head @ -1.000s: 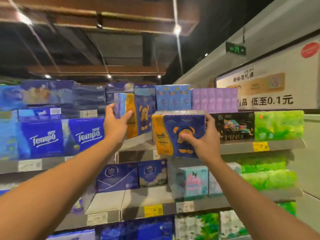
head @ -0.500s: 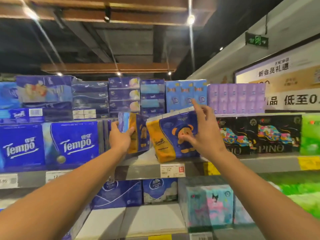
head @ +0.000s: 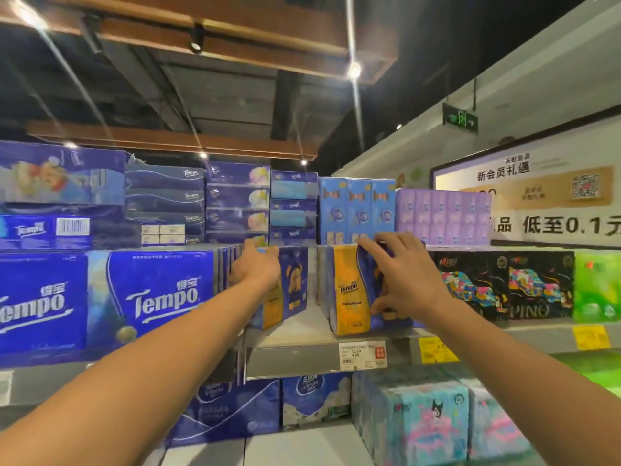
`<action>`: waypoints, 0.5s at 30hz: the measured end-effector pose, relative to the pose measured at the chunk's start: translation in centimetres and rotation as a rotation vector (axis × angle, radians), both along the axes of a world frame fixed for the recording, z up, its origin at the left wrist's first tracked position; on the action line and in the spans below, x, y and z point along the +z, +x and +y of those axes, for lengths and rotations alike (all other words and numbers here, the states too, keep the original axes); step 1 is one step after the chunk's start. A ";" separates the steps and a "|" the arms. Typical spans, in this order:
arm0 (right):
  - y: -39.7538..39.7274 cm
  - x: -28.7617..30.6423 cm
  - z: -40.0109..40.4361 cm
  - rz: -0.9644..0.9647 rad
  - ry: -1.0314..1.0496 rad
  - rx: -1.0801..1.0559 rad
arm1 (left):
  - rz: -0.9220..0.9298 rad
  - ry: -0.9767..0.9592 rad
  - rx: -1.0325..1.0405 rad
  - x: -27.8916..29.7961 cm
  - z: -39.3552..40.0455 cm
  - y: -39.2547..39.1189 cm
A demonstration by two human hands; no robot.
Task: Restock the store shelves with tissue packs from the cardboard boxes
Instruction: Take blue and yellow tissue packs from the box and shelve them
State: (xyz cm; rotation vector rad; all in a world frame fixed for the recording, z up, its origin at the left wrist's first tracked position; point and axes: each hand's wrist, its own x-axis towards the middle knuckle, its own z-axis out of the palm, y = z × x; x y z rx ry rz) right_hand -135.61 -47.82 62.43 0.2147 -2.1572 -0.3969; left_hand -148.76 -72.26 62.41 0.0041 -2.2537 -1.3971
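An orange-and-blue Tempo bear tissue pack stands upright at the front of the grey shelf. My right hand grips its front, fingers over the top edge and thumb low on the face. A second bear pack stands to its left, turned slightly. My left hand holds that pack's upper left corner, with the fingers hooked over the top. A narrow gap of bare shelf lies between the two packs.
Large blue Tempo packs fill the shelf to the left, black PINO packs and a green pack to the right. Blue boxes and purple packs are stacked above. Price tags line the shelf edge.
My right hand has brought the tilted bear pack down and back, so it now stands upright on the shelf. My left hand has pushed the other pack deeper in.
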 end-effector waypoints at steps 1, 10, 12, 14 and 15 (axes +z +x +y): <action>-0.1 -0.2 0.0 0.035 0.021 0.013 | 0.001 -0.009 0.011 0.2 0.1 -0.2; 0.1 2.7 0.1 -0.268 -0.276 0.172 | -0.006 0.048 0.046 0.3 2.1 -5.8; -0.6 4.2 -0.2 -0.241 -0.306 0.223 | -0.016 0.036 0.022 0.4 2.5 -7.8; -1.6 5.2 -0.3 -0.237 -0.330 0.225 | -0.037 0.069 -0.010 0.4 2.9 -9.6; -2.1 5.5 -0.2 -0.248 -0.376 0.239 | -0.041 0.094 -0.021 0.4 3.2 -10.3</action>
